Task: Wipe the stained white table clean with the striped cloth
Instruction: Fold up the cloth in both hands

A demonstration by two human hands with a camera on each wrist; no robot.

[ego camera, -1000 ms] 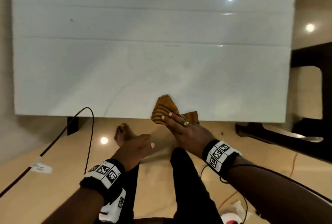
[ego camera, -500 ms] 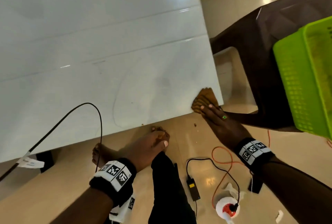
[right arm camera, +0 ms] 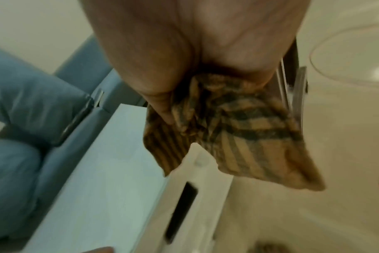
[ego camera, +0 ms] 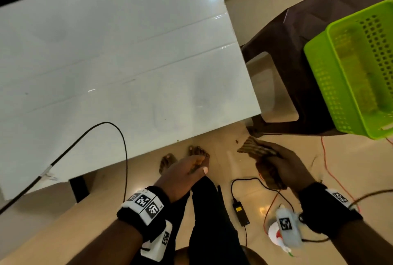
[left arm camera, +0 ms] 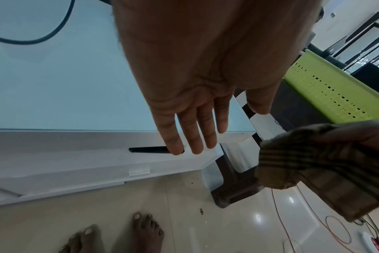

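The white table (ego camera: 119, 69) fills the upper left of the head view, with faint smears near its right front corner. My right hand (ego camera: 282, 166) grips the bunched brown striped cloth (ego camera: 255, 149) in the air, off the table, just past its front right corner. In the right wrist view the cloth (right arm camera: 227, 130) hangs crumpled from my curled fingers above the table corner (right arm camera: 195, 159). My left hand (ego camera: 185, 171) hovers open with straight fingers below the table's front edge, holding nothing; its fingers (left arm camera: 195, 130) show spread in the left wrist view, with the cloth (left arm camera: 327, 164) at the right.
A dark brown plastic chair (ego camera: 297, 62) stands right of the table with a lime green basket (ego camera: 353, 69) on it. A black cable (ego camera: 102, 135) loops over the table's front. On the floor lie crumbs (ego camera: 236, 141), a charger (ego camera: 240, 213), orange wire (ego camera: 331, 175) and my bare feet (ego camera: 197, 152).
My right hand has swept the cloth along the front edge, off the right corner, and now holds it bunched in the air. My view has swung right. The left hand stays open.
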